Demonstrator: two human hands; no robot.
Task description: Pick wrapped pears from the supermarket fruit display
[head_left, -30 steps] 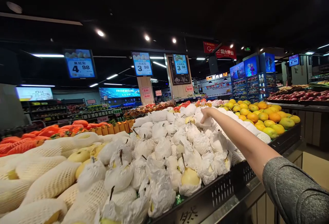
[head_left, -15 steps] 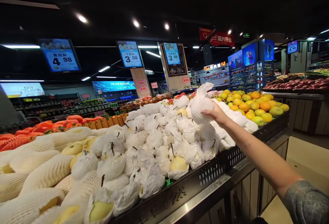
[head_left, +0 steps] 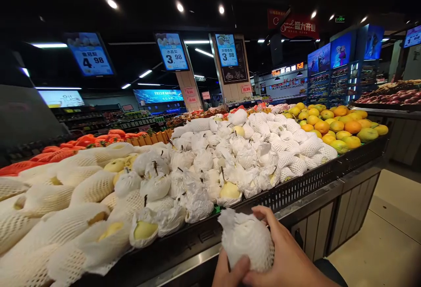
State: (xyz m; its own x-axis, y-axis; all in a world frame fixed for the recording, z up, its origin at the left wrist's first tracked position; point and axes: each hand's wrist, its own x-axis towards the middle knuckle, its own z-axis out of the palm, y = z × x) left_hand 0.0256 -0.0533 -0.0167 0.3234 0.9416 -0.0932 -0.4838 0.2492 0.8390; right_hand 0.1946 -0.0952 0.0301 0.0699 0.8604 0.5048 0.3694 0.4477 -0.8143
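A wrapped pear (head_left: 246, 239) in white foam netting and paper is low in the middle of the view, close to me. My right hand (head_left: 289, 256) wraps around its right side and underside. My left hand (head_left: 226, 274) touches it from below left, with only a thumb and part of the palm showing. The pear is in front of the black crate edge (head_left: 296, 188) of the fruit display. Behind it lies a heap of paper-wrapped pears (head_left: 210, 168).
Net-sleeved yellow pears (head_left: 66, 199) fill the left of the display, oranges and green citrus (head_left: 342, 129) the right end. Price screens (head_left: 173, 52) hang overhead. A second fruit stand (head_left: 394, 102) is at far right, with tiled floor (head_left: 388, 243) between.
My right hand reached to the far pears, lifted one wrapped pear, and brought it back close to me. My left hand has come up to the pear.
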